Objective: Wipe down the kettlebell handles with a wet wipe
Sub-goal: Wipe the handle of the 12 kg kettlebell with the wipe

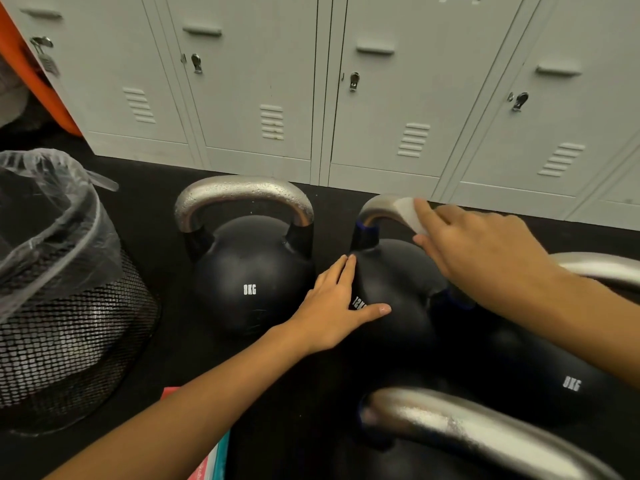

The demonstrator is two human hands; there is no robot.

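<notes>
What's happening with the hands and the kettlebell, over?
Left hand flat on kettlebell. Right hand holds wipe round handle. Nothing in the way.

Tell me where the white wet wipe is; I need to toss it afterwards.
In the head view, right of centre: the white wet wipe is pressed by the right hand onto the middle black kettlebell's steel handle.
</notes>
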